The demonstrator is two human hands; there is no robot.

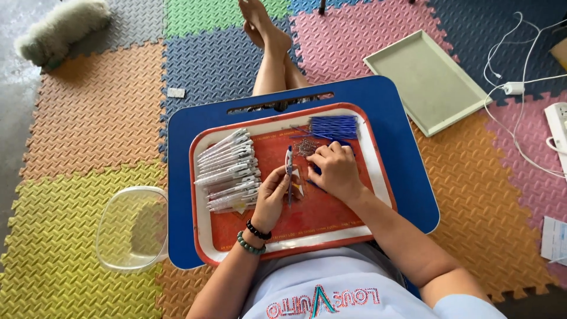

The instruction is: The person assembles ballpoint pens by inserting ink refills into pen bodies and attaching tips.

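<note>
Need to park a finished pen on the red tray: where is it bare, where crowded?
Bare: the red tray near edge, below both hands. Crowded: pile of white pens fills the left side, blue refills the far right corner; left hand holding a pen and right hand occupy the middle.

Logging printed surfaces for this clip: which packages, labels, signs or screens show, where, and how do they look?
Tray: orange-red rectangle with pale rim on the blue lap desk; faint lettering along its near edge.
Paper sheet: white, far right on the mat.
No screens or signs.
</note>
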